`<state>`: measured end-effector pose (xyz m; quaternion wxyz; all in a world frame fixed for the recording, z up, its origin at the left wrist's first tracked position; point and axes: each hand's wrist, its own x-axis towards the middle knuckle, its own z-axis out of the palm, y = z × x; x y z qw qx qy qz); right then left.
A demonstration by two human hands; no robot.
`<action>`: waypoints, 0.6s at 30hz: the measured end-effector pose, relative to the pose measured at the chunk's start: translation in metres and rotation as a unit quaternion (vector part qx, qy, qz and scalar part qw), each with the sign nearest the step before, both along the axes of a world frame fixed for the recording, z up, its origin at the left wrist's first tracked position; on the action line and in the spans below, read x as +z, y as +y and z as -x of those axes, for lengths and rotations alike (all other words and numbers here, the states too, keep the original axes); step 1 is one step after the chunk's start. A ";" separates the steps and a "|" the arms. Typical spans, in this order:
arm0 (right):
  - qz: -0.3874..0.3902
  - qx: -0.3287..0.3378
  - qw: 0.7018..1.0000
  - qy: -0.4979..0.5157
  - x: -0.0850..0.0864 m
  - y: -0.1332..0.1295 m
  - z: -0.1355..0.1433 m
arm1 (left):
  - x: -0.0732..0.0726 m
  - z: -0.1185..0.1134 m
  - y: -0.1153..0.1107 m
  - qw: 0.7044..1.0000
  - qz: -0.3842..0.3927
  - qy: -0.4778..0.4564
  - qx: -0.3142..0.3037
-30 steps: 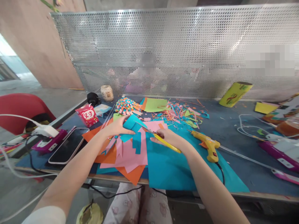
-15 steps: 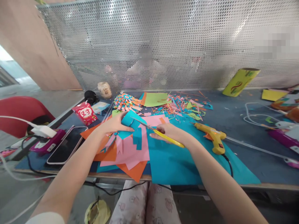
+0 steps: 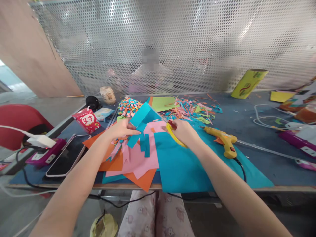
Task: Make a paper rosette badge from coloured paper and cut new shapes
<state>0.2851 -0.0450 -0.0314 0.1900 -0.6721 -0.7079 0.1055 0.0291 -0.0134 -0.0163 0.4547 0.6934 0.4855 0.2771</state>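
Observation:
My left hand (image 3: 123,128) pinches a folded strip of blue paper (image 3: 144,113) above the paper stack. A pair of scissors with yellow handles (image 3: 176,136) is in my right hand (image 3: 184,130), its blades reaching to the paper's right edge. Below lie cut blue pieces (image 3: 145,144), pink sheets (image 3: 133,164), orange sheets (image 3: 140,181) and a large blue sheet (image 3: 182,171). Just behind my left hand sits a fringed multicoloured paper flower (image 3: 128,107). Loose paper scraps (image 3: 185,108) are heaped beyond the scissors.
On the right are a yellow glue gun (image 3: 223,138) with its cord and a tilted yellow tube (image 3: 249,84). A phone (image 3: 67,156), a purple power strip (image 3: 45,154) and a red packet (image 3: 86,120) lie on the left. A perforated metal panel (image 3: 192,39) stands behind the table.
The blue paper in my left hand has been raised and turned, and it shows more of its folded length. My right hand and the scissors have moved slightly up and turned.

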 end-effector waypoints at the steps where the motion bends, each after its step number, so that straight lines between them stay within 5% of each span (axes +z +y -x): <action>1: 0.001 -0.030 1.000 -0.006 0.001 0.000 -0.001 | -0.002 0.001 0.001 0.999 0.032 -0.004 0.008; 3: -0.005 -0.077 0.997 -0.027 0.003 -0.001 -0.002 | -0.004 0.003 0.005 0.997 0.068 0.000 0.036; 10: 0.019 -0.110 0.988 -0.106 0.008 -0.010 0.002 | -0.006 0.007 0.013 0.982 -0.064 -0.110 0.142; 18: 0.073 -0.052 0.990 -0.109 0.008 -0.010 -0.008 | -0.005 0.001 0.010 0.978 -0.113 -0.127 0.118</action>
